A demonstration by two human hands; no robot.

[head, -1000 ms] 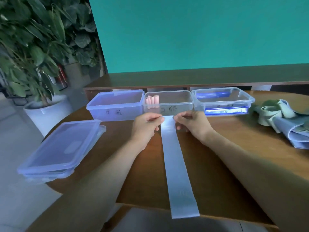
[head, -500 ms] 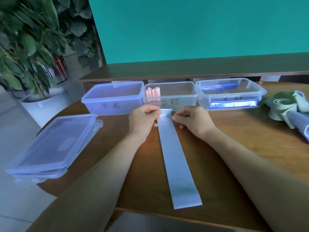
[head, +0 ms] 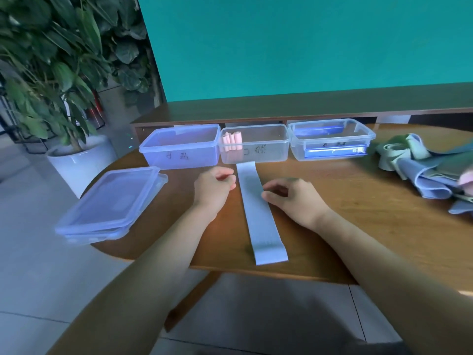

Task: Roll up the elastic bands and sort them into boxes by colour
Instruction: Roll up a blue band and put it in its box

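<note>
A round wooden table point(head: 358, 221) fills the middle of the view, its near edge curving toward the camera. At ten o'clock from the table's centre lies a stack of translucent lids point(head: 110, 201), jutting past the table's edge. Along the far side, at twelve o'clock, three open plastic boxes stand in a row, each just beside the next: the left box point(head: 180, 147) bluish, the middle box point(head: 256, 144) clear with a few pink rolls point(head: 232, 140) standing at its left end, the right box point(head: 330, 139) clear with deep blue bands lying inside. At three o'clock a loose heap of bands point(head: 425, 170) in green and pale blue sprawls to the picture's edge.

A pale blue elastic band point(head: 258, 213) lies flat and unrolled, running from just in front of the middle box at twelve o'clock down to six o'clock, its near end close to the table's edge.

Both forearms reach in from the bottom corners. The left hand point(head: 213, 187) sits at nine o'clock of the band's far half, fingers loosely curled, fingertips just beside the band's edge and holding nothing. The right hand point(head: 294, 198) sits at three o'clock of it, knuckles up, fingers loosely curled, fingertips at the band's right edge; whether they touch it I cannot tell. The hands are apart, the band between them.
</note>
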